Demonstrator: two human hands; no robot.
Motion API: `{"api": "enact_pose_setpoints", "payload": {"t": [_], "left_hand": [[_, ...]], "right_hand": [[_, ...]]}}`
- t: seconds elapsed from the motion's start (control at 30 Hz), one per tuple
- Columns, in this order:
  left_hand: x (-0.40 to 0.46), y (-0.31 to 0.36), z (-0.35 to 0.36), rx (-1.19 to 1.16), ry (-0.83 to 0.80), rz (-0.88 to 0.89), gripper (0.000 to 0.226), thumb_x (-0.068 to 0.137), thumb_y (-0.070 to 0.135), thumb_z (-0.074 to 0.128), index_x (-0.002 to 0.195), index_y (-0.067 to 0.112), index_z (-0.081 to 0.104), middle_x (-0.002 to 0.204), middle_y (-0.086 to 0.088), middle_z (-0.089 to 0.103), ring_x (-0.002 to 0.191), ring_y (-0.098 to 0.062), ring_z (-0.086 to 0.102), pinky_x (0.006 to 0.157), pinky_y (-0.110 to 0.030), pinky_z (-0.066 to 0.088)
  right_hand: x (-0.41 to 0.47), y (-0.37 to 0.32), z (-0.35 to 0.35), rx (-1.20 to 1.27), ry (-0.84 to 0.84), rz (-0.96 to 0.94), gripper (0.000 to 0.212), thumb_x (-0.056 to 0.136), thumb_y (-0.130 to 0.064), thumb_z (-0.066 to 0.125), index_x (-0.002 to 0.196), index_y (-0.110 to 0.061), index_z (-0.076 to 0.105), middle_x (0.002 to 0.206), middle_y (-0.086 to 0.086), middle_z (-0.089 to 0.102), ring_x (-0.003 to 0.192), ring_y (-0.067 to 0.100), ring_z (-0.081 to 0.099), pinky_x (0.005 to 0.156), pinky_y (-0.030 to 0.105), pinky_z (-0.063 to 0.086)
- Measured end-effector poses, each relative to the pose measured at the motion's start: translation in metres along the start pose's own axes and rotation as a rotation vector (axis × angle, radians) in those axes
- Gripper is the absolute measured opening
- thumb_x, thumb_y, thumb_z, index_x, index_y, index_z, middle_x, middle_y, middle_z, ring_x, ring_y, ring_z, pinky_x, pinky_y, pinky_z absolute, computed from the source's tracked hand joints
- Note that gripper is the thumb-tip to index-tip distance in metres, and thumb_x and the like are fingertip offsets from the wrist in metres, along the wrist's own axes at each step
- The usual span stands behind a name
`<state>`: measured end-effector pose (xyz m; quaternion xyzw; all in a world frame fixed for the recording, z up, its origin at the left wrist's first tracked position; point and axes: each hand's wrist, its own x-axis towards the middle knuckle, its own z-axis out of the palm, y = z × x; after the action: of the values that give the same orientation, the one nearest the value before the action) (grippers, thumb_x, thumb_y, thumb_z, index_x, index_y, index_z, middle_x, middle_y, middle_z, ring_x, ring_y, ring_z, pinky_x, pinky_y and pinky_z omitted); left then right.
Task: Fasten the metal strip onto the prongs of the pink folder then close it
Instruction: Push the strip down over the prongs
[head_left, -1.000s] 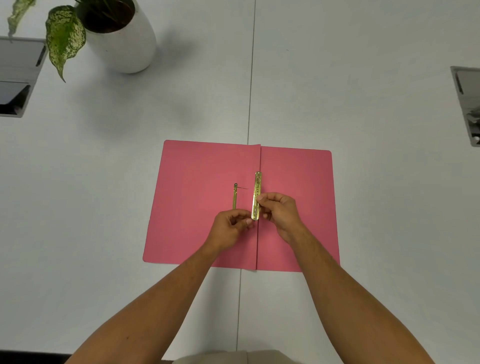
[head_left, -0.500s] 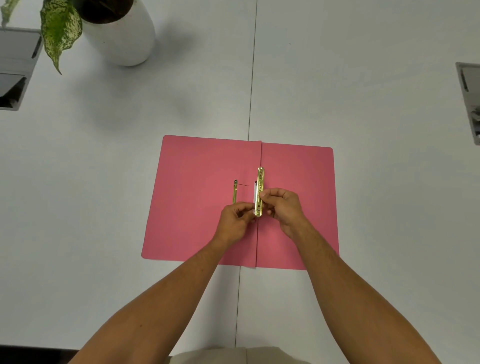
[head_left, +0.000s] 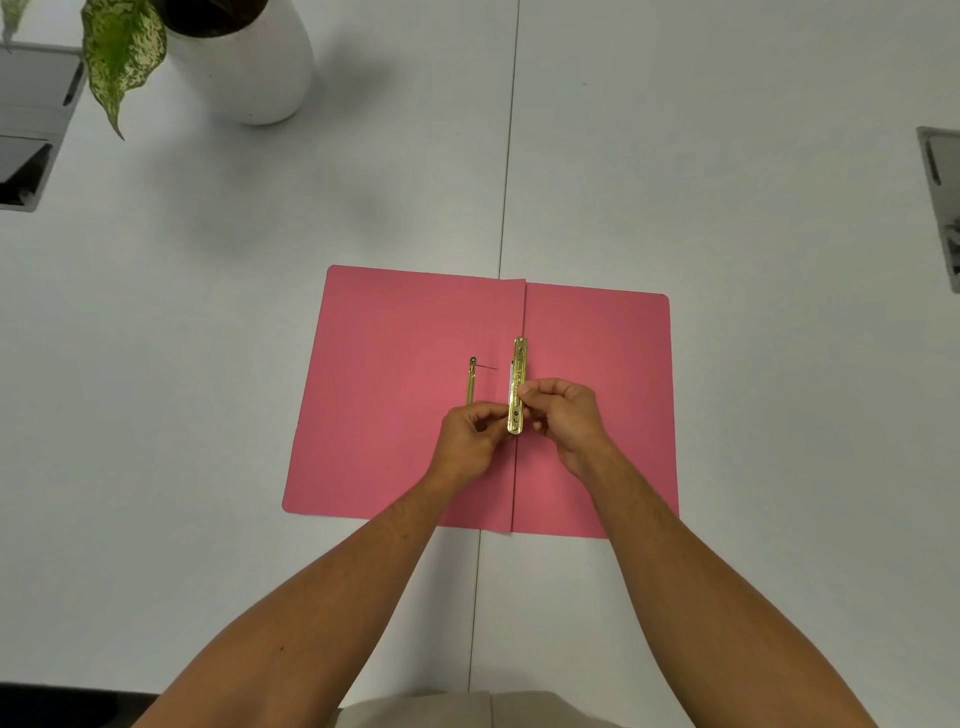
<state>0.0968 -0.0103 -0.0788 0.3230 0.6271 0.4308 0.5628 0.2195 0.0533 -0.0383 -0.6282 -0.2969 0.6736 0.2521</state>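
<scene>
The pink folder lies open and flat on the white table. A gold metal strip is held over the fold, pointing away from me. My right hand pinches it near its middle. My left hand has its fingertips at the strip's near end. On the left flap a gold prong lies flat, its near part hidden under my left hand. The second prong is not visible.
A white plant pot with a speckled leaf stands at the far left. Grey cable boxes are set into the table at the left edge and the right edge. A seam runs down the table.
My left hand has moved right, from the prong up to the near end of the strip. The strip stays over the fold in my right hand.
</scene>
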Motion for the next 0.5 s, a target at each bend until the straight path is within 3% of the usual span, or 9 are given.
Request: {"api": "enact_pose_setpoints", "payload": {"t": [0.2,0.5], "left_hand": [[-0.0003,-0.0006,-0.0001,0.010,-0.003,-0.005,0.017,0.082,-0.001,0.068,0.097,0.006,0.074,0.089,-0.011,0.074,0.081,-0.016,0.069,0.082,-0.029,0.055],[-0.0031,0.0039,-0.0037,-0.004,-0.019,-0.024,0.021,0.082,-0.002,0.068,0.092,0.016,0.075,0.087,0.002,0.075,0.083,-0.011,0.071,0.081,-0.023,0.055]], "right_hand": [[-0.0002,0.0015,-0.0003,-0.024,0.010,-0.007,0.008,0.083,-0.001,0.066,0.078,-0.007,0.068,0.064,0.005,0.065,0.051,0.009,0.056,0.047,0.021,0.042],[0.0027,0.0050,0.0023,-0.043,0.016,-0.022,0.007,0.083,-0.001,0.066,0.079,-0.007,0.068,0.058,0.001,0.065,0.046,0.006,0.056,0.043,0.017,0.042]]}}
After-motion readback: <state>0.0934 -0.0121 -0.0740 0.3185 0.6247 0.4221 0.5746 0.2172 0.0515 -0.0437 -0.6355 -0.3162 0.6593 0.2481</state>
